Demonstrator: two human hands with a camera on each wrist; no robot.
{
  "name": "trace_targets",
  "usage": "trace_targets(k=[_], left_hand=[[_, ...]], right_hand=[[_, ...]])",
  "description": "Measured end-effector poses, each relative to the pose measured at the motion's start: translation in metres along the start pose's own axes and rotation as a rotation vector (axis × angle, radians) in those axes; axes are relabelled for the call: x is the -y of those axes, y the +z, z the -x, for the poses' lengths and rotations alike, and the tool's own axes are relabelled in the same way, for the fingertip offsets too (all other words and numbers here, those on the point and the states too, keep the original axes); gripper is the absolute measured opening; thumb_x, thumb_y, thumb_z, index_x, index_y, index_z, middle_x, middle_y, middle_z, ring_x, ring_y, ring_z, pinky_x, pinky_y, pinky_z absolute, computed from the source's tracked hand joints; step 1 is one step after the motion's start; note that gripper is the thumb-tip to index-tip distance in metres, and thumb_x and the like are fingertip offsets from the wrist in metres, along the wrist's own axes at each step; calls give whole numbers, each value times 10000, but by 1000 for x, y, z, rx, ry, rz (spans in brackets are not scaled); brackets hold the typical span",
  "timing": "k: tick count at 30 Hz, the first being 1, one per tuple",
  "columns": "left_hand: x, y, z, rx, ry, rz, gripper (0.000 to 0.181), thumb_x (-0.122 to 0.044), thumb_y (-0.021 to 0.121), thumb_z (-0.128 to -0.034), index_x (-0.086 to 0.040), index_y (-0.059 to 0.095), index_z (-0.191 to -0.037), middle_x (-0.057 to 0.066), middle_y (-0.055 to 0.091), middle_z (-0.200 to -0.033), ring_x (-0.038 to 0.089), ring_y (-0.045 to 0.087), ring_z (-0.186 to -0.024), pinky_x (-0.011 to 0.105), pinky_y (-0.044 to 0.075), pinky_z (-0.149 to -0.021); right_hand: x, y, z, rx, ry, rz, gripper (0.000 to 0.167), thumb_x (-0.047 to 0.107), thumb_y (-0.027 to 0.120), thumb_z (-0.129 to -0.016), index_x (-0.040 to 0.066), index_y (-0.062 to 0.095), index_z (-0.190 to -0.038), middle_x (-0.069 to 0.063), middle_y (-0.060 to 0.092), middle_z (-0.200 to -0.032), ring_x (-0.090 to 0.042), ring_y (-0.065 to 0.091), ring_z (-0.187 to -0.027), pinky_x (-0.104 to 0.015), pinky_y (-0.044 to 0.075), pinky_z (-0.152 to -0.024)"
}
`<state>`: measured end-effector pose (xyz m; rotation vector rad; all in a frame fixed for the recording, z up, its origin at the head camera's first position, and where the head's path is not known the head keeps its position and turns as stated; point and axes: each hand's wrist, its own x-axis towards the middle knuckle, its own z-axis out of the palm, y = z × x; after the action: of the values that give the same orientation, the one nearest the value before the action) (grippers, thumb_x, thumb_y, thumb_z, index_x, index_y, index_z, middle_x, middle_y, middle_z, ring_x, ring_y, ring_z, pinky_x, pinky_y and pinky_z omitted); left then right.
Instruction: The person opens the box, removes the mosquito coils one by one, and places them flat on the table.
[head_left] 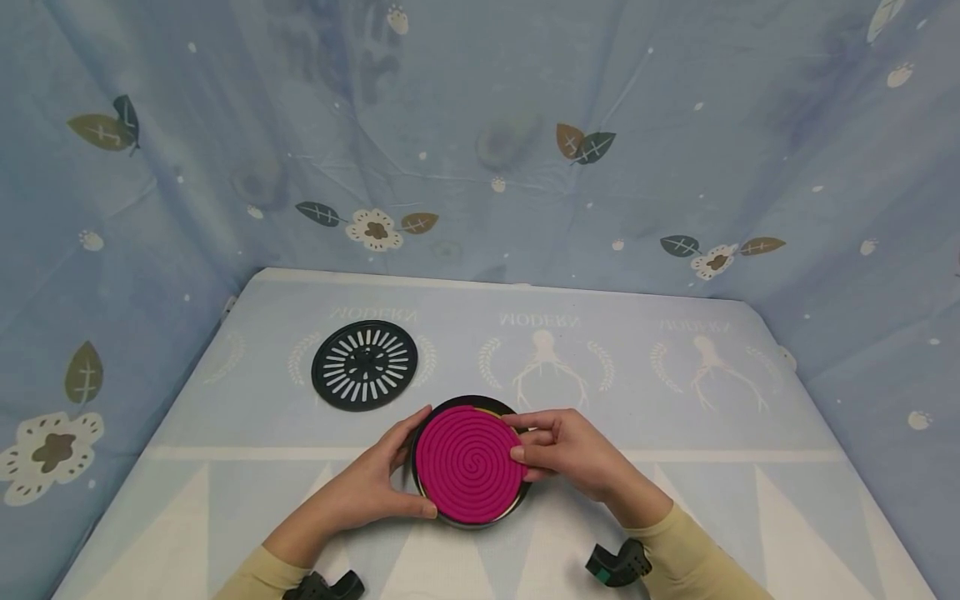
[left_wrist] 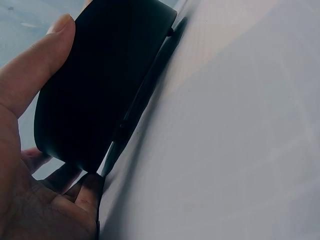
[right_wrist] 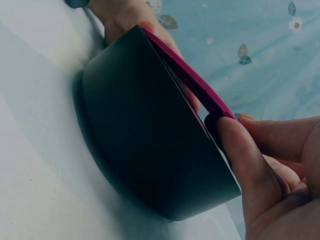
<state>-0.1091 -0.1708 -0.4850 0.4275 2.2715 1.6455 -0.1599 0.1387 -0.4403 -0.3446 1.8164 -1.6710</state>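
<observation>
A pink spiral mosquito coil lies over the mouth of a round black tin on the table. My left hand holds the tin from the left, thumb on the near side and fingers round the far side, as the left wrist view shows against the dark wall. With thumb and fingers my right hand pinches the coil's right edge. In the right wrist view the coil is tilted, that edge raised above the tin's rim. The tin's inside is mostly hidden beneath the coil.
A black slotted round lid lies flat on the table behind and left of the tin. Patterned cloth covers the table. Blue curtain with flowers and leaves stands behind and at both sides.
</observation>
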Motion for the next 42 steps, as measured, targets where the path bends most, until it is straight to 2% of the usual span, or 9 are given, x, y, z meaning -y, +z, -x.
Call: trace_targets(k=[7, 13, 24, 33, 42], left_hand=[[0, -1, 0, 7, 10, 8, 1245, -327, 962, -606, -223, 206, -1589, -59, 253, -1582, 81, 293, -1418, 223, 306, -1138], [1, -1, 0, 14, 15, 7, 1237, -330, 957, -620, -220, 197, -1591, -58, 243, -1584, 88, 291, -1420, 226, 306, -1139], [1, 0, 0, 14, 14, 7, 1240, -323, 957, -618, -223, 195, -1591, -34, 247, -1587, 132, 299, -1426, 229, 307, -1138], [2, 0, -1, 20, -1, 22, 1248, -307, 956, -620, -220, 179, -1594, -15, 239, -1592, 152, 307, -1425, 231, 288, -1143], [4, -1, -1, 33, 31, 35, 1216, -279, 944, -652, -200, 177, -1593, 37, 233, -1599, 203, 309, -1429, 239, 286, -1149]], right_hand=[[2, -7, 1, -60, -8, 10, 567, 68, 732, -891, -53, 509, -1398, -162, 717, -1046, -153, 686, -783, -306, 626, -702], [5, -22, 3, -125, -27, -6, 590, 79, 739, -890, -17, 500, -1420, -164, 713, -1070, -171, 699, -792, -347, 627, -728], [6, -52, 3, -258, -65, -44, 585, 67, 722, -901, 8, 494, -1435, -157, 704, -1107, -166, 703, -811, -311, 625, -732], [3, -74, -5, -339, -88, -88, 579, 44, 707, -910, -1, 478, -1439, -139, 712, -1070, -167, 704, -817, -324, 619, -766], [1, -97, -16, -424, -89, -65, 603, 56, 700, -920, -14, 443, -1461, -109, 725, -1049, -139, 699, -796, -271, 616, -744]])
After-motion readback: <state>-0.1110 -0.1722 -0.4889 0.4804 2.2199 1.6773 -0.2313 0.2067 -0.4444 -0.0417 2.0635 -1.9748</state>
